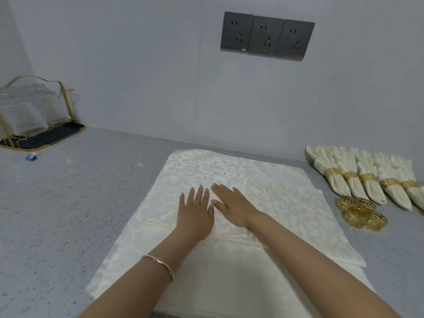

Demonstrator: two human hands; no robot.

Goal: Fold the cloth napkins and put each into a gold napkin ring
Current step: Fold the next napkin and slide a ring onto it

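Note:
A cream damask cloth napkin (286, 203) lies spread on the grey counter, on top of more cream cloth that reaches the near edge. My left hand (195, 213) and my right hand (234, 206) press flat on its middle, side by side, fingers straight. To the right, several folded napkins (367, 180) lie in a row, each inside a gold ring. A small heap of loose gold napkin rings (361, 213) sits just in front of that row.
The grey speckled counter (80, 191) meets a grey wall with three dark sockets (267, 35). At the far left a gold wire rack (34, 111) with clear glassware stands on a black tray. A small blue object (32, 156) lies near it.

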